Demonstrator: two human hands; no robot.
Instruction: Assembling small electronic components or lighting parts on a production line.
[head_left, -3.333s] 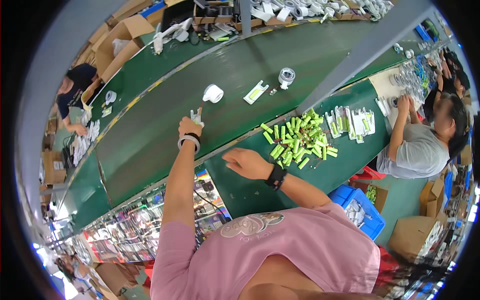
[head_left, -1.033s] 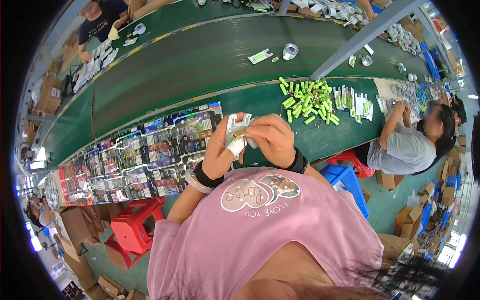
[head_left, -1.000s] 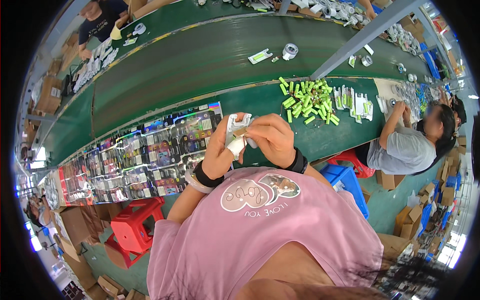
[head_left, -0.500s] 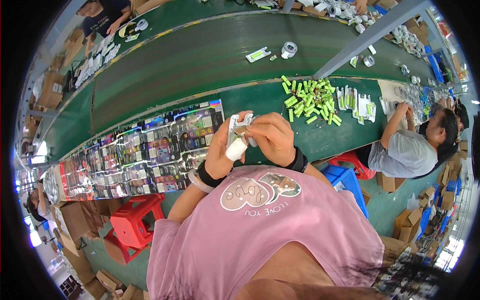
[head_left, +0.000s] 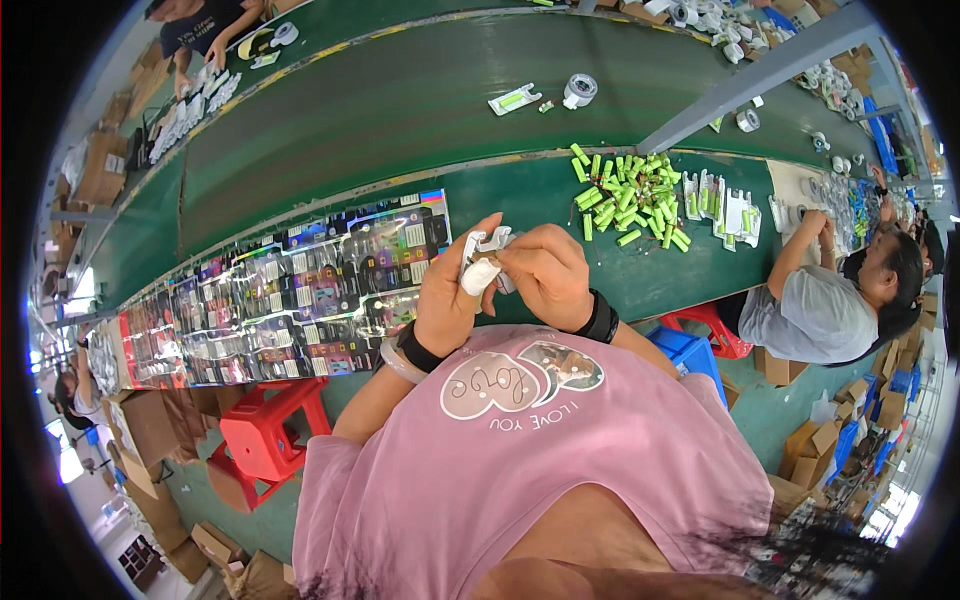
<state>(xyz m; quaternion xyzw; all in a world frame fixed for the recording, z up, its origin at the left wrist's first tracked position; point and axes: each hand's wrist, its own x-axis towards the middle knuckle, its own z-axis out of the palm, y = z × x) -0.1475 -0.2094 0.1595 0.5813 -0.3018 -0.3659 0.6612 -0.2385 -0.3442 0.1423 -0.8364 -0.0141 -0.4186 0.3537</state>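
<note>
In front of my chest, my left hand (head_left: 446, 300) is closed around a white plastic housing (head_left: 481, 276) with a forked upper end and a rounded lower end. My right hand (head_left: 552, 280) meets it from the other side, thumb and forefinger pinched together at the housing's inner face. Whatever lies between those fingertips is too small and covered to name. To the right on the green bench, nearest my right hand, lies a heap of green cylindrical batteries (head_left: 640, 205) with thin wires. Beside the heap are white plastic casings (head_left: 737, 216), some holding green batteries.
Printed packaging sheets (head_left: 300, 290) cover the bench at left. Beyond runs a green conveyor belt (head_left: 380, 110) carrying a white casing (head_left: 514, 98) and a round white part (head_left: 579, 91). A grey metal post (head_left: 740, 85) slants at right. A co-worker (head_left: 825, 290) sits at right; red stools (head_left: 262, 435) stand below.
The white housing has tilted in my left hand, its rounded end turning upward. My right fingers stay pinched at it. The view has shifted slightly.
</note>
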